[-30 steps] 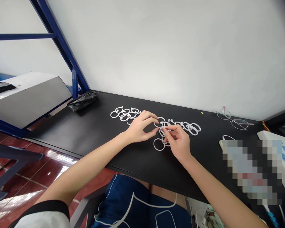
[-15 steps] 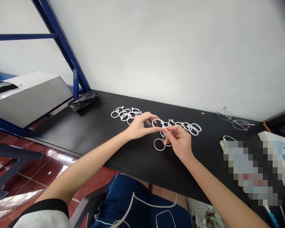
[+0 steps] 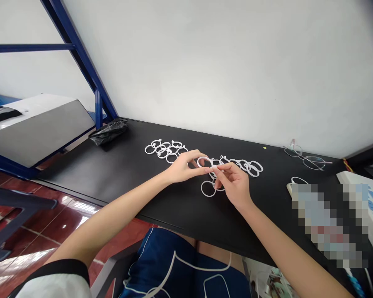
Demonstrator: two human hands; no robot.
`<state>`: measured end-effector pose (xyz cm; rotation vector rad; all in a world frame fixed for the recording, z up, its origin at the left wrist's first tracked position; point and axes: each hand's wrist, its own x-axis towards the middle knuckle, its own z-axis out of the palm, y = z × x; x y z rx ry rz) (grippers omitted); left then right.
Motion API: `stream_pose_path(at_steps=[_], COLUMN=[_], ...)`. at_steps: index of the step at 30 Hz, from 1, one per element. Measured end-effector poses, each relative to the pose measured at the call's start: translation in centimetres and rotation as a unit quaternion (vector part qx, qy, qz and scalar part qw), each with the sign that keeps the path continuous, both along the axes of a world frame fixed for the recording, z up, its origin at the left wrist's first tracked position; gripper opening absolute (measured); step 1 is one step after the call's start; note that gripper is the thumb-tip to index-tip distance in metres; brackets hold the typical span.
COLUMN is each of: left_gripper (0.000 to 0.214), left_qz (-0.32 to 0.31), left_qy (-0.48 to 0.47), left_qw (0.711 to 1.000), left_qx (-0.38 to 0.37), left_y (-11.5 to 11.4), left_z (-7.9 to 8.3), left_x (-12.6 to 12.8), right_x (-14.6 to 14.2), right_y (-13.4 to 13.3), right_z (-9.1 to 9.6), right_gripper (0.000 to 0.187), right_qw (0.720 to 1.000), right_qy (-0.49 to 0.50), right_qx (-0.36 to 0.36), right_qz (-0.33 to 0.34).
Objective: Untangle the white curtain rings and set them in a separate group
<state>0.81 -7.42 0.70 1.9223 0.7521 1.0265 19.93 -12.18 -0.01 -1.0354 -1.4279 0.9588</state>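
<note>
Between my two hands is a white ring (image 3: 204, 158) with a small knob-like joint, raised a little over the black table. My left hand (image 3: 188, 165) pinches it at the near side, thumb forward and fingers behind. From the right, my right hand (image 3: 231, 178) grips the same ring's joint between thumb and forefinger; the fingertips hide the joint. Just under my right hand, another white ring (image 3: 208, 189) lies on the table. A cluster of white rings (image 3: 164, 150) lies beyond my left hand, and more white rings (image 3: 250, 167) lie to the right.
The black table (image 3: 118, 174) runs along a white wall. A black plastic bag (image 3: 109, 131) lies at its far left, beside a blue metal frame (image 3: 90, 70). Eyeglasses (image 3: 313, 162), a blurred-out phone-like object (image 3: 290, 189) and a white-and-blue box (image 3: 349, 180) are on the right.
The held ring has tilted slightly and shifted a touch to the left between my fingers. My left fingers have closed in a little; both hands otherwise keep their places.
</note>
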Motion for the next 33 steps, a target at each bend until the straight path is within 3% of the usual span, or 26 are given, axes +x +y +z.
stream_pose_path(at_steps=[9,17,33], left_gripper=[0.032,0.029,0.025], left_qz=[-0.004,-0.012,-0.046], left_qy=[-0.001,0.001,0.022], left_qw=[1.000,1.000,0.999], left_qx=[0.011,0.014,0.014], left_y=[0.1,0.0,-0.1], left_z=[0.1,0.5,1.4], left_x=[-0.2,-0.2,-0.8], right_x=[0.3,0.7,1.3], right_y=[0.0,-0.3,-0.3], right_z=[-0.6,-0.9,-1.1], right_gripper=[0.016,0.026,0.027], right_qw=[0.998,0.975,0.955], right_qy=[-0.038,-0.178,-0.251], right_qx=[0.041,0.129,0.124], right_qz=[-0.014,0.034,0.100])
